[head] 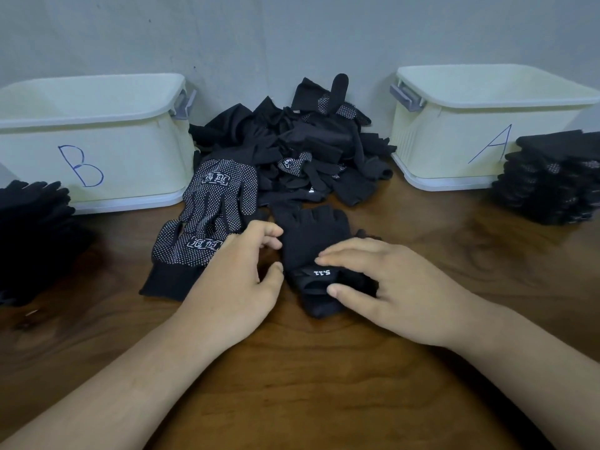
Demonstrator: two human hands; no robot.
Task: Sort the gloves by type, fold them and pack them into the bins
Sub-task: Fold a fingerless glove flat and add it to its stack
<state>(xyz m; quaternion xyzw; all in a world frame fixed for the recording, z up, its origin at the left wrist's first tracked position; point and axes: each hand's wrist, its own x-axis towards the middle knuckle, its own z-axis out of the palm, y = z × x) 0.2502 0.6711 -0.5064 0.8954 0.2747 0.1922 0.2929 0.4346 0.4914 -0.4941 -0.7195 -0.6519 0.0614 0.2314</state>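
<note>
Dark brown wooden table (pixel 308 391) showing swirling grain and running across the whole foreground, plain grey wall (pixel 259 34) standing behind it, bearing a few small dark specks

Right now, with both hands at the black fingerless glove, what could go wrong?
The black fingerless glove with the 5.11 strap lies against the loose pile of black gloves; folding may snag one. The left hand overlaps the white-dotted black gloves and could drag them. The right hand only presses flat, so the fold may spring open.
</note>
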